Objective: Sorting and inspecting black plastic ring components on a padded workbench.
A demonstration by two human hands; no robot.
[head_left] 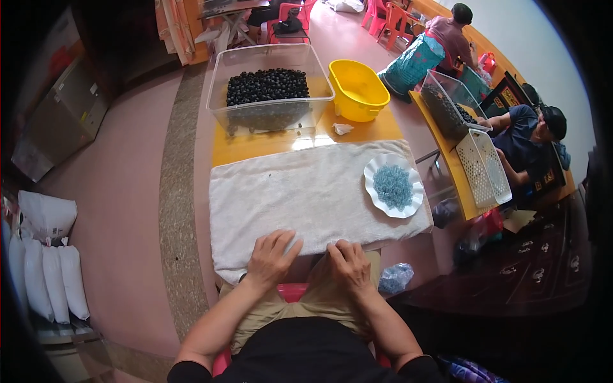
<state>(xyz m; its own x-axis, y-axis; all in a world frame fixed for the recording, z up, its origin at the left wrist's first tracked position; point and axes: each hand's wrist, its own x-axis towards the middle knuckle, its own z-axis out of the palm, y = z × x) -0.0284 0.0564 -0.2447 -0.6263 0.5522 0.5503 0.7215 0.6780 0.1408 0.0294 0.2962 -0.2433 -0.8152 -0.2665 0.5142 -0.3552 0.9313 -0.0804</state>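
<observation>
A white towel (306, 191) covers the near part of an orange table (255, 143). My left hand (271, 257) lies flat on the towel's near edge, fingers spread, holding nothing. My right hand (349, 263) rests next to it on the same edge, fingers curled down over the towel's hem. A white scalloped plate (375, 171) with a heap of small blue rings sits on the towel at the right. Beyond the towel stand a clear plastic bin (271, 115) of small dark round pieces and a yellow tub (357, 89).
A crumpled white scrap (342, 128) lies by the yellow tub. A blue plastic bag (396, 277) hangs under the table at my right. Two other people sit at a second table (440, 137) on the right with a clear bin and a white basket (488, 169). White sacks (48, 262) stand at the left.
</observation>
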